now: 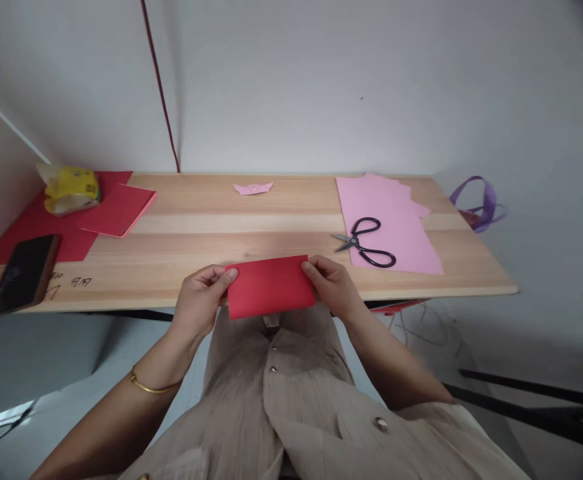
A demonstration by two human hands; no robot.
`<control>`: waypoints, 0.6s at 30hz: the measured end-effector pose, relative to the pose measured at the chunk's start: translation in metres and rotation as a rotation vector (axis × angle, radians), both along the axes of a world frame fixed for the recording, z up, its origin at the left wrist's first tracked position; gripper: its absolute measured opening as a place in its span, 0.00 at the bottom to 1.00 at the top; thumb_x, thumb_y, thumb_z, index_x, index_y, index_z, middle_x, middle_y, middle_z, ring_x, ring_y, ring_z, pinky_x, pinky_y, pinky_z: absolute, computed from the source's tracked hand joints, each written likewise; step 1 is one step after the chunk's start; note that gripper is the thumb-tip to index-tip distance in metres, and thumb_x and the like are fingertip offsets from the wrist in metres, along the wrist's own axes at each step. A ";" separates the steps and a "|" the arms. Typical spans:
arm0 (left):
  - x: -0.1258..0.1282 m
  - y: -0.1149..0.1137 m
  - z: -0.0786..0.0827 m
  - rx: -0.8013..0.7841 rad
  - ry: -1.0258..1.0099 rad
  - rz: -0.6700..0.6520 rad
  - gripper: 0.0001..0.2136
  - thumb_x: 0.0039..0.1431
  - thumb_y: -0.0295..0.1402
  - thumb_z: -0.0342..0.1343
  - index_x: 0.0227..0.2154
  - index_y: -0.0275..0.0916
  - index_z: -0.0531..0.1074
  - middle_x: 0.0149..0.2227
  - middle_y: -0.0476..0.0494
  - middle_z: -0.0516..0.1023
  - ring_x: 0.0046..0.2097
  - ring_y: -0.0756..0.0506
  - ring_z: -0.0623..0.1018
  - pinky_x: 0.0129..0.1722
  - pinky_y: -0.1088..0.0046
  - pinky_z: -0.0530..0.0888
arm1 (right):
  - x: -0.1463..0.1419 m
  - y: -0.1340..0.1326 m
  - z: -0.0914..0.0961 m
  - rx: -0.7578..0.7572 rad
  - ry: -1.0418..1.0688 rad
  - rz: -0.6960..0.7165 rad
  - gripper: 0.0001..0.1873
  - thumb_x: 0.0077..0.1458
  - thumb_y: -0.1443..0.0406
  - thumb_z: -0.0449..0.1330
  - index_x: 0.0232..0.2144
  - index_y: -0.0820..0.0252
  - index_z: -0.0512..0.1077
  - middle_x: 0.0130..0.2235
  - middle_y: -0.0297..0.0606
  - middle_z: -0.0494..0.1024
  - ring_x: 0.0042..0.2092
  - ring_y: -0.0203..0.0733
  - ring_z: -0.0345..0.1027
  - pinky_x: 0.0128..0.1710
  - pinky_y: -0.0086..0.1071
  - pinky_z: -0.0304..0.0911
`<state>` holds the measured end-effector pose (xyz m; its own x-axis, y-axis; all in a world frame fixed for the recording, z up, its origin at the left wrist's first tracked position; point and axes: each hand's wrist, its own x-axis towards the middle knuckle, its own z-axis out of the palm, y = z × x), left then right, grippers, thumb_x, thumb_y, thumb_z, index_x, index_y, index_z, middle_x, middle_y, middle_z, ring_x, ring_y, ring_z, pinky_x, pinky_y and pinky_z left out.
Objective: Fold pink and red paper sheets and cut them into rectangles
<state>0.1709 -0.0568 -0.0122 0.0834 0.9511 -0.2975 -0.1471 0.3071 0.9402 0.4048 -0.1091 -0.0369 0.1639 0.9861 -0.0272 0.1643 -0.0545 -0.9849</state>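
Observation:
A red sheet of paper [271, 288], which looks folded along its lower edge, is held up at the table's front edge. My left hand [202, 293] pinches its upper left corner, with the thumb on top. At the upper right corner my right hand [332, 283] grips it the same way. The fingers under the paper are hidden. To the right of my right hand lies a pair of scissors [355, 241] with black handles, its blades partly apart, on pink paper sheets [386, 200]. A small pink paper piece [254, 189] lies near the wall.
On the wooden table [196, 220], red sheets [79, 241] and a red paper stack [120, 210] lie at the left. A yellow packet [73, 190] rests there, with a dark phone [24, 273] nearer the front edge. A purple strap [489, 203] hangs past the right end.

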 end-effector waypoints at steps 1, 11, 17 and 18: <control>0.000 0.000 0.000 -0.005 0.000 -0.003 0.18 0.34 0.41 0.73 0.20 0.35 0.73 0.20 0.51 0.74 0.21 0.54 0.69 0.20 0.80 0.67 | 0.000 0.000 0.000 0.002 -0.008 -0.003 0.19 0.58 0.49 0.56 0.28 0.57 0.69 0.25 0.30 0.66 0.27 0.34 0.57 0.26 0.28 0.55; 0.008 0.049 -0.017 0.271 0.318 -0.103 0.16 0.45 0.44 0.65 0.20 0.36 0.70 0.19 0.52 0.69 0.22 0.54 0.65 0.22 0.79 0.60 | 0.013 0.033 0.006 0.124 -0.443 -0.083 0.12 0.54 0.56 0.55 0.26 0.57 0.65 0.26 0.31 0.68 0.30 0.37 0.60 0.33 0.31 0.56; 0.017 0.088 -0.021 0.428 0.538 -0.164 0.14 0.51 0.43 0.58 0.20 0.38 0.68 0.19 0.52 0.66 0.23 0.51 0.65 0.24 0.75 0.59 | 0.027 0.070 0.009 0.031 -0.593 0.013 0.12 0.55 0.58 0.53 0.23 0.57 0.62 0.24 0.30 0.66 0.28 0.36 0.59 0.29 0.29 0.53; 0.018 0.091 -0.022 0.459 0.612 -0.171 0.13 0.52 0.42 0.57 0.20 0.38 0.68 0.19 0.52 0.66 0.24 0.51 0.65 0.25 0.75 0.59 | 0.029 0.074 0.007 0.012 -0.688 0.034 0.12 0.56 0.59 0.53 0.24 0.57 0.63 0.25 0.31 0.68 0.28 0.37 0.60 0.29 0.29 0.53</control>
